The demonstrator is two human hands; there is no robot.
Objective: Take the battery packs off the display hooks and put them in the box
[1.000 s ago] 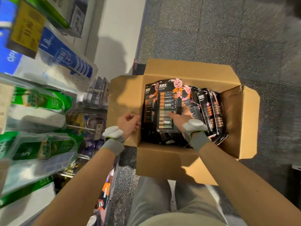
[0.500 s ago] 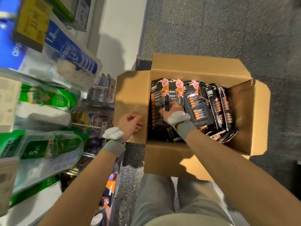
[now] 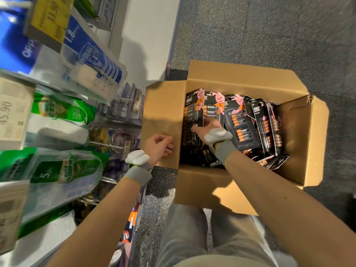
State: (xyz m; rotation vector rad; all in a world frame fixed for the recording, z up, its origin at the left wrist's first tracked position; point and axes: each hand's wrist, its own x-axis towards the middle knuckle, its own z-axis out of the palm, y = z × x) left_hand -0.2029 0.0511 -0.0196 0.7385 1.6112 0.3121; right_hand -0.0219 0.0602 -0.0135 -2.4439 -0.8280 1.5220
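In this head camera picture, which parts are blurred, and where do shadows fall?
Head view: the hanging packages at left are motion-blurred and stretched by the wide lens; the battery packs in the box look sharp; a soft shadow lies on the white wall.

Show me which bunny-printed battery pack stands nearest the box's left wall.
The leftmost battery pack, beside the cardboard box's left wall at the right hand's thumb; the other bunny packs stand further right.
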